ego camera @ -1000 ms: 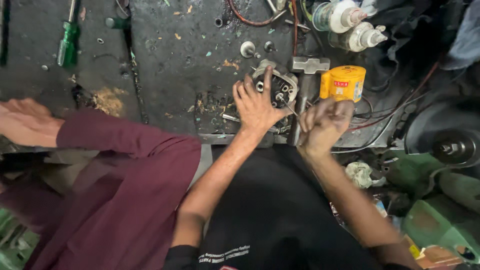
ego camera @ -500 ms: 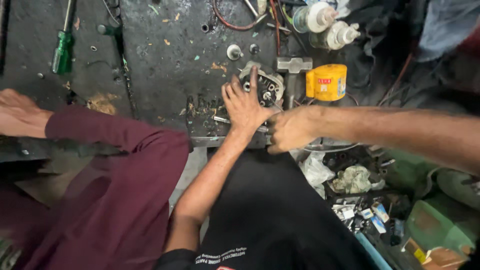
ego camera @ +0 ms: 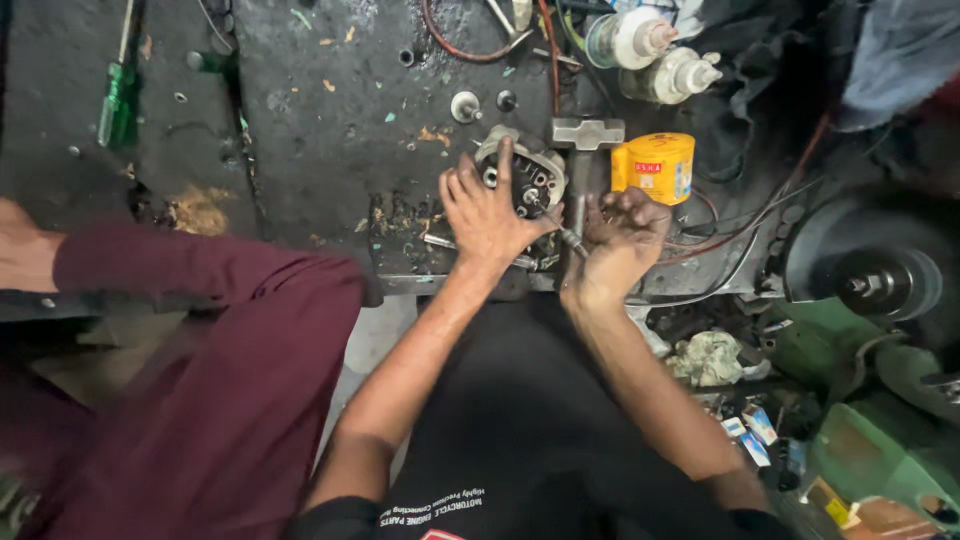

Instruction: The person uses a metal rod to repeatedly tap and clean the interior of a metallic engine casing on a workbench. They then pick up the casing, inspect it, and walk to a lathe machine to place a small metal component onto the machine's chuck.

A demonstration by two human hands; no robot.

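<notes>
Green-handled screwdriver (ego camera: 118, 92) lies at the far left of the grimy dark bench (ego camera: 330, 150). Yellow tin (ego camera: 655, 167) stands right of a steel hammer (ego camera: 584, 150). Two white-capped bottles (ego camera: 655, 55) lie near the far edge. Red wire (ego camera: 470, 50) loops at the top. Maroon sleeve (ego camera: 200, 330) of a co-worker at left. Green machine with a dark wheel (ego camera: 880, 285) at right; crumpled rag (ego camera: 710, 357) beside it.

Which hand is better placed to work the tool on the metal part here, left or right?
Probably the right. The right hand already grips a thin tool whose tip points at the metal part. The left hand lies flat on that part, fingers spread, steadying it.
</notes>
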